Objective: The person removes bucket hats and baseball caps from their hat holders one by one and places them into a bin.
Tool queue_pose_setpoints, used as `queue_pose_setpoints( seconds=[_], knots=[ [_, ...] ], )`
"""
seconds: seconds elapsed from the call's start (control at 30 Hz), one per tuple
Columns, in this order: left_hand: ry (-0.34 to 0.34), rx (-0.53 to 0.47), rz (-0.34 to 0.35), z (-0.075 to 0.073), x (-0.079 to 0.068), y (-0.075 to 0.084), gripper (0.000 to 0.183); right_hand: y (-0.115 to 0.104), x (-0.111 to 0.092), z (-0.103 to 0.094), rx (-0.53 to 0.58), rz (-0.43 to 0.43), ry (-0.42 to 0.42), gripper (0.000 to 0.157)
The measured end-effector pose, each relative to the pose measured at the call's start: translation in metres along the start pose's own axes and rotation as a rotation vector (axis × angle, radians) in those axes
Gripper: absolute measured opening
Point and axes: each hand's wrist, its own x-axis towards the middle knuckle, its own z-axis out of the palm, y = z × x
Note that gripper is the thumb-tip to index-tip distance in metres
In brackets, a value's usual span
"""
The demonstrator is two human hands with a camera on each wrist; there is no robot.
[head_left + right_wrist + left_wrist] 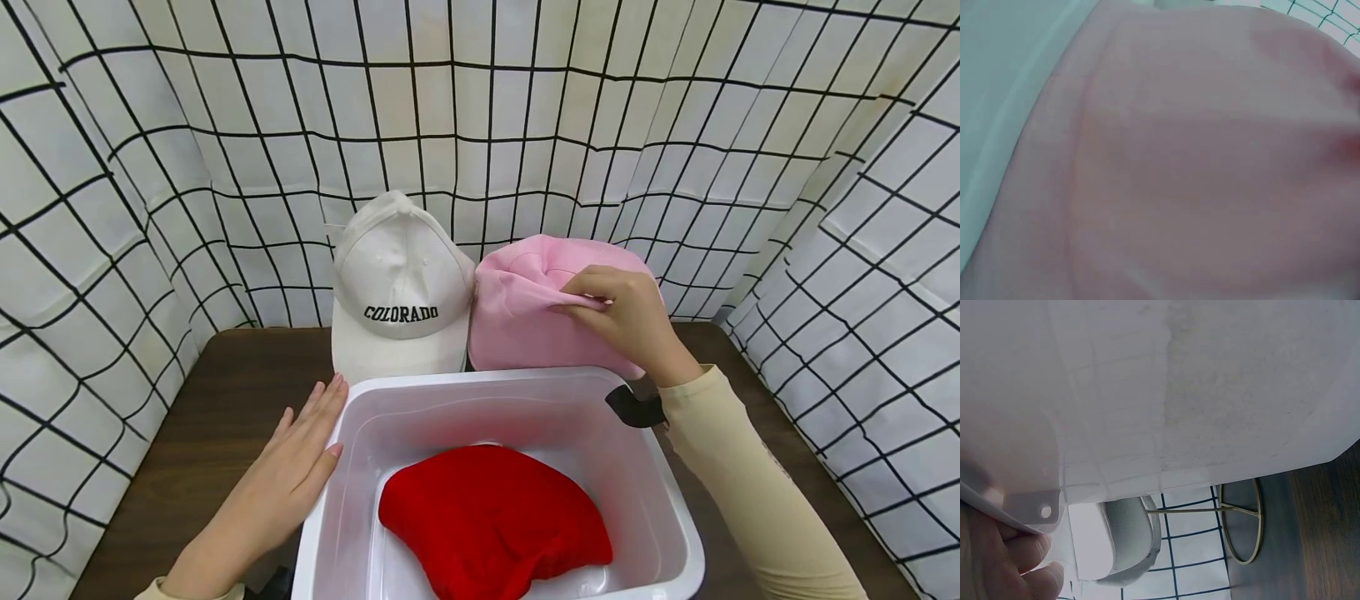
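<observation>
"Where's the pink hat (521, 333) sitting?"
"Just behind the white bin (480, 379), beside the white cap (405, 271); your right grip (628, 315) is pinching the hat's fabric."
"And your left grip (295, 461)?"
"It's touching the bin, fingers extended; red cloth (495, 512) is lying inside."

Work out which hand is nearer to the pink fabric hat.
Right. The right hand pinches the pink fabric hat; the left hand touches the rim of the white plastic tub, apart from the hat.
</observation>
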Motion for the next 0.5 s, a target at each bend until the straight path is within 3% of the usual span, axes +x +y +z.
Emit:
queue_pose_setpoints(
  seconds=[0.2,0.5],
  knots=[
    [0.004,0.002,0.001,0.001,0.0,0.0,0.06,-0.012,-0.009,-0.01,0.061,0.144,-0.174,0.009],
    [0.002,0.005,0.003,0.001,0.0,0.0,0.06,-0.024,-0.017,-0.012,0.224,0.088,-0.448,0.013]
  ],
)
